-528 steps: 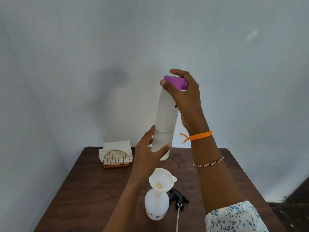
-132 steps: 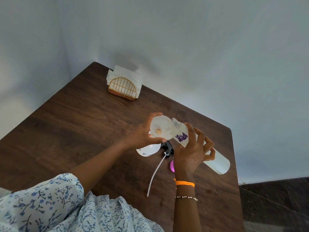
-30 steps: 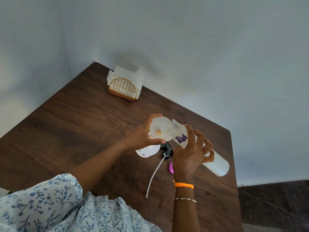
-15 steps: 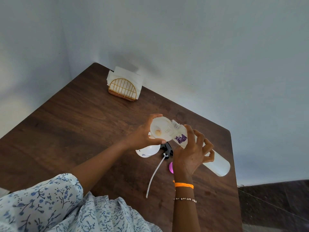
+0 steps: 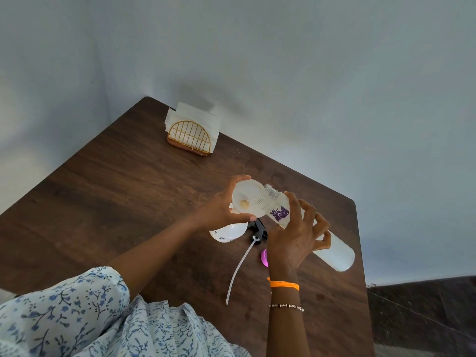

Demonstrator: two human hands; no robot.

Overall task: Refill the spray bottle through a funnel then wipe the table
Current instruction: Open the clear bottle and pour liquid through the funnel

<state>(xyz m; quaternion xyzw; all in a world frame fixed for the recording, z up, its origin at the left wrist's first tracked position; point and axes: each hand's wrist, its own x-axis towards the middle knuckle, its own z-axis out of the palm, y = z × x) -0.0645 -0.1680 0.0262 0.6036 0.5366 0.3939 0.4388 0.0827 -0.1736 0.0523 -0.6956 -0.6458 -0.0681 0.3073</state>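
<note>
A white spray bottle (image 5: 228,232) stands on the brown table (image 5: 108,197) with a translucent funnel (image 5: 248,199) in its neck. My left hand (image 5: 221,211) grips the funnel's rim. My right hand (image 5: 296,235) holds a long clear refill bottle (image 5: 337,253), tipped down to the left with its open threaded mouth over the funnel. The black spray head (image 5: 258,229) with its white tube (image 5: 238,273) lies on the table just behind my hands. The purple cap (image 5: 264,257) lies beside it, partly hidden by my right wrist.
A gold wire napkin holder (image 5: 189,136) with white napkins stands at the table's far corner by the wall. The table's right edge (image 5: 360,253) runs close under the refill bottle's base. My floral sleeve fills the near left.
Over the last second almost nothing has moved: the refill bottle stays tipped over the funnel. Much earlier I held it upright with its purple cap on.
</note>
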